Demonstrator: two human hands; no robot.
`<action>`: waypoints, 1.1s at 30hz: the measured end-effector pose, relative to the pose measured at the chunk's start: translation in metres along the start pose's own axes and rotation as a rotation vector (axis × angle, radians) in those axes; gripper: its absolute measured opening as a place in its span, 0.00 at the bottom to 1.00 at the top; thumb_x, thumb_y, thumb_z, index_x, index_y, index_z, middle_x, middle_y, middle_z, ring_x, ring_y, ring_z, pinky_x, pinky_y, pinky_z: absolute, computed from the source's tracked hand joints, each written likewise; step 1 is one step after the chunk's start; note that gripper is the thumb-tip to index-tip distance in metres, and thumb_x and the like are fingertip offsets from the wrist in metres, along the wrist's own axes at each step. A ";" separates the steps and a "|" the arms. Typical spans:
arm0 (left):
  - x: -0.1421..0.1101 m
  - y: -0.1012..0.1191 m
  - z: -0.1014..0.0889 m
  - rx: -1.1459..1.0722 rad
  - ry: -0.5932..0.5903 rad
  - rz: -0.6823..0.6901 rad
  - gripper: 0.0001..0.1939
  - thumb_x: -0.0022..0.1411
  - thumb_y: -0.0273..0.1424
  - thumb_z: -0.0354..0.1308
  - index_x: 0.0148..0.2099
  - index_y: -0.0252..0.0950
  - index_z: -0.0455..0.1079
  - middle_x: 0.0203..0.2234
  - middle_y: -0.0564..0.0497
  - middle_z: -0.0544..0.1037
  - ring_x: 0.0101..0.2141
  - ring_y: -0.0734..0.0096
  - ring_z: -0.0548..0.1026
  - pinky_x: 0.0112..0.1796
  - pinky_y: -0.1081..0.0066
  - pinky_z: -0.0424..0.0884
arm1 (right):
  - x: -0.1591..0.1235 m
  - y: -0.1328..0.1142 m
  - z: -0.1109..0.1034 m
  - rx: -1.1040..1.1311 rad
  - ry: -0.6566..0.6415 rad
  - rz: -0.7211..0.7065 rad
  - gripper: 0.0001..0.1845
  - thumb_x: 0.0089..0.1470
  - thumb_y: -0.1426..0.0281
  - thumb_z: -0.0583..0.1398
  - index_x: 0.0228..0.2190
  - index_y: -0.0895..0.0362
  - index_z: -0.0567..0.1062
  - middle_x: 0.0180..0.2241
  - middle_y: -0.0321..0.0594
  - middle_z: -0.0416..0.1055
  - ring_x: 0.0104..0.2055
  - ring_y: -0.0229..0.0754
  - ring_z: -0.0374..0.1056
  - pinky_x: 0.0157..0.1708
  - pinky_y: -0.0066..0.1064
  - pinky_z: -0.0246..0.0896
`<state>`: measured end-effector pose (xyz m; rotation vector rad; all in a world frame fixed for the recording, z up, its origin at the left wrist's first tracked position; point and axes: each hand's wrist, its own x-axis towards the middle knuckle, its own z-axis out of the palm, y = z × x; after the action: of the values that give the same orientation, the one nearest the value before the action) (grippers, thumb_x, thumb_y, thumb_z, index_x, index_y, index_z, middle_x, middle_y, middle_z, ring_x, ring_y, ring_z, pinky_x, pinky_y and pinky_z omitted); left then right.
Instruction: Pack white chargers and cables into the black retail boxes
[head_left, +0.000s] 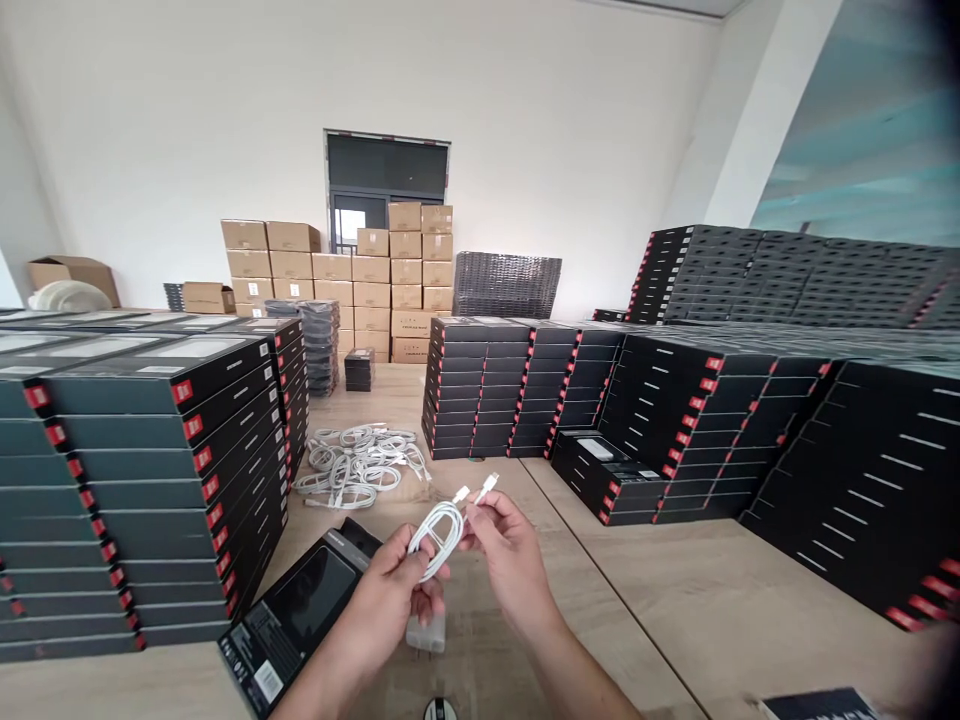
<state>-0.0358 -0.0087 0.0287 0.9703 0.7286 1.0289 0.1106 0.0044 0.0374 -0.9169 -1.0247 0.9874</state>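
My left hand [403, 577] is closed around a coiled white charging cable [437, 540], held above the table. With thumb and fingers my right hand [510, 548] pinches the same cable near its plug ends, which point up and away. Below my left hand a pale, blocky charger with prongs [427, 633] lies on the table, partly hidden by my fingers. A black product box [300, 610] lies at an angle under my left forearm, its far end open. Beyond my hands lies a loose pile of coiled white cables [360, 465].
Tall stacks of black boxes [135, 500] with red labels stand at left, and more stacks [487, 400] at centre and right. One low box [607, 480] shows white contents. Cardboard cartons [371, 280] are piled by the wall. A round object [439, 709] lies at the near edge.
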 end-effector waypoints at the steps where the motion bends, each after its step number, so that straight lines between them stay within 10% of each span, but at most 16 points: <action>1: -0.001 0.000 0.001 -0.035 -0.022 -0.006 0.13 0.51 0.38 0.60 0.32 0.38 0.60 0.26 0.53 0.76 0.19 0.77 0.70 0.19 0.77 0.57 | 0.000 0.000 0.000 -0.012 0.004 -0.004 0.18 0.45 0.56 0.68 0.31 0.55 0.74 0.24 0.35 0.74 0.24 0.37 0.66 0.26 0.28 0.65; 7: -0.004 -0.001 0.001 -0.229 -0.077 -0.074 0.08 0.46 0.25 0.56 0.31 0.37 0.61 0.25 0.52 0.75 0.19 0.77 0.69 0.19 0.77 0.55 | 0.000 0.000 0.001 -0.059 -0.032 -0.053 0.17 0.47 0.56 0.67 0.32 0.55 0.74 0.25 0.36 0.74 0.26 0.39 0.67 0.27 0.29 0.65; 15: -0.001 -0.006 0.000 -0.239 -0.027 -0.020 0.17 0.56 0.43 0.61 0.36 0.34 0.67 0.25 0.53 0.73 0.20 0.79 0.68 0.20 0.78 0.55 | -0.001 -0.003 -0.001 -0.067 -0.062 -0.064 0.14 0.48 0.59 0.68 0.32 0.55 0.76 0.24 0.36 0.74 0.26 0.39 0.68 0.27 0.29 0.64; 33: -0.011 0.004 0.000 -0.301 -0.156 -0.236 0.17 0.60 0.44 0.54 0.28 0.37 0.59 0.20 0.53 0.71 0.14 0.81 0.61 0.18 0.76 0.45 | 0.003 -0.003 -0.007 0.368 -0.168 0.261 0.16 0.46 0.59 0.69 0.31 0.60 0.79 0.19 0.33 0.70 0.19 0.32 0.62 0.18 0.22 0.55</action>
<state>-0.0410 -0.0177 0.0328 0.6769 0.5261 0.8173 0.1182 0.0052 0.0388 -0.6786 -0.8343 1.4381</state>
